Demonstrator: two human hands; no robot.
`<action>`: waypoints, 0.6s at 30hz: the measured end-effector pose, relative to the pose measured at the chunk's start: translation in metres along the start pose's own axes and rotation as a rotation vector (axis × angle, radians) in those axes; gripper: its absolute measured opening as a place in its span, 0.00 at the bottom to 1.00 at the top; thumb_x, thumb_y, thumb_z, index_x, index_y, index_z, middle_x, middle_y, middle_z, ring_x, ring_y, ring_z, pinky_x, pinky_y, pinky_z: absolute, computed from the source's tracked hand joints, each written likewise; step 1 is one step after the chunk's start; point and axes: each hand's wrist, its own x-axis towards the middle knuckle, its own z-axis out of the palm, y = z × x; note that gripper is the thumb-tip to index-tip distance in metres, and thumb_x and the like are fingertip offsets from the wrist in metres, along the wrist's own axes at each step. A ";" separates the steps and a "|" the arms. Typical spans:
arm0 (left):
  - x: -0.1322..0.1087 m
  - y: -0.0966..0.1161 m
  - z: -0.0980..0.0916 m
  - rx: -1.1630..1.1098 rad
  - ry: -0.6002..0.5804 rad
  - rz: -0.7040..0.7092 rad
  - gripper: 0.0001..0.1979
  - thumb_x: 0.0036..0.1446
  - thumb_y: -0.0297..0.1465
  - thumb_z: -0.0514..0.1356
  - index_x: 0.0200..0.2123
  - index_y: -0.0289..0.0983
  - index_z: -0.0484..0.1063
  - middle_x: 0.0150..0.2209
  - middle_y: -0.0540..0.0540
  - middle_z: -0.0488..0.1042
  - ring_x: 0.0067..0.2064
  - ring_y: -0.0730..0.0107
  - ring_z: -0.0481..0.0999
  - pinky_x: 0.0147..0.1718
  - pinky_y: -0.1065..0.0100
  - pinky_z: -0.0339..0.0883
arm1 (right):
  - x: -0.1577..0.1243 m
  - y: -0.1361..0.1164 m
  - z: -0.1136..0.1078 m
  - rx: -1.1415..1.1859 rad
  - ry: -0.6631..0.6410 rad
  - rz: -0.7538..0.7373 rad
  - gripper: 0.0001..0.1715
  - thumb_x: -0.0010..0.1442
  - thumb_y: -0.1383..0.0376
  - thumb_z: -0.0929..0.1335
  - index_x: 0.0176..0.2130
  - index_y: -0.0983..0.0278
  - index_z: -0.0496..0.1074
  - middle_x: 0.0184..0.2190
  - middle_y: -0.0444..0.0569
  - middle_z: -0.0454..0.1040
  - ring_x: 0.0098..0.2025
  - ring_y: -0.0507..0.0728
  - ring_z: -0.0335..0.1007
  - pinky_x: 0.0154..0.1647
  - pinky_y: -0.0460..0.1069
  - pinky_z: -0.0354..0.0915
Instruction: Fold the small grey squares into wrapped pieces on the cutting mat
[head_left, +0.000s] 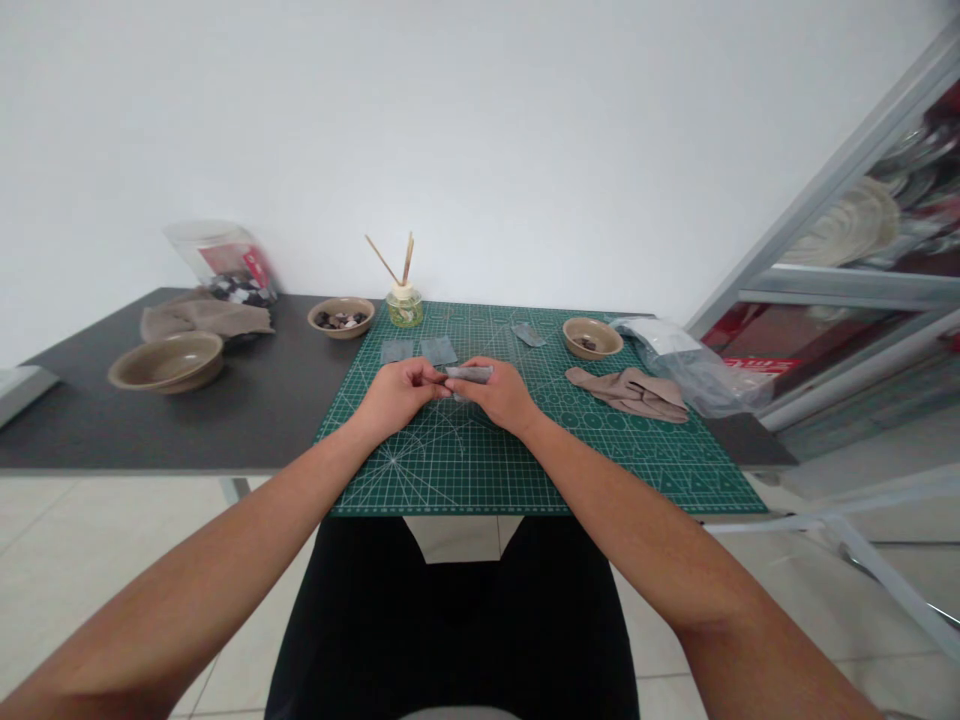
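My two hands meet over the green cutting mat [465,470], fingers closed. Between the fingertips of my left hand [397,396] is a small dark brown piece, mostly hidden, whose kind I cannot make out. My right hand [504,394] grips a folded grey sheet [470,374] that looks like sandpaper, held against the brown piece. Just beyond my hands, two flat grey squares [438,350] lie side by side on the mat. Farther right lies another small grey piece [529,335], slightly curled.
At right are a bowl [607,342] with a few dark pieces, a crumpled brown cloth [634,393] and a clear plastic bag [697,365]. A bowl of stones [341,318] and a reed diffuser [406,304] stand behind. Leftward are a larger bowl [169,365] and another cloth [202,315].
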 end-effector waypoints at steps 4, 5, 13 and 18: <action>0.000 -0.002 0.000 -0.005 0.002 -0.001 0.13 0.44 0.41 0.70 0.26 0.38 0.75 0.23 0.52 0.74 0.25 0.71 0.69 0.28 0.68 0.61 | -0.001 -0.001 -0.001 0.001 0.006 0.004 0.16 0.53 0.53 0.74 0.33 0.62 0.78 0.24 0.42 0.75 0.28 0.51 0.67 0.31 0.46 0.59; 0.000 -0.002 0.001 -0.004 0.002 0.000 0.13 0.44 0.41 0.70 0.26 0.37 0.75 0.23 0.52 0.74 0.25 0.71 0.70 0.28 0.68 0.61 | -0.001 -0.001 -0.001 -0.001 0.008 0.005 0.16 0.53 0.53 0.74 0.33 0.62 0.78 0.24 0.42 0.75 0.28 0.51 0.67 0.31 0.46 0.59; 0.000 0.000 0.000 0.006 0.015 -0.001 0.14 0.44 0.41 0.70 0.26 0.37 0.74 0.22 0.52 0.74 0.25 0.71 0.70 0.28 0.68 0.61 | -0.001 -0.001 0.000 -0.026 0.029 -0.019 0.15 0.54 0.52 0.74 0.33 0.62 0.78 0.26 0.43 0.76 0.30 0.52 0.68 0.34 0.47 0.60; 0.001 -0.001 -0.001 0.016 0.002 -0.006 0.13 0.44 0.41 0.70 0.26 0.37 0.76 0.22 0.53 0.74 0.25 0.72 0.69 0.27 0.69 0.60 | 0.000 0.001 0.001 -0.046 -0.009 -0.057 0.14 0.56 0.54 0.72 0.36 0.62 0.78 0.28 0.43 0.76 0.32 0.53 0.69 0.36 0.47 0.60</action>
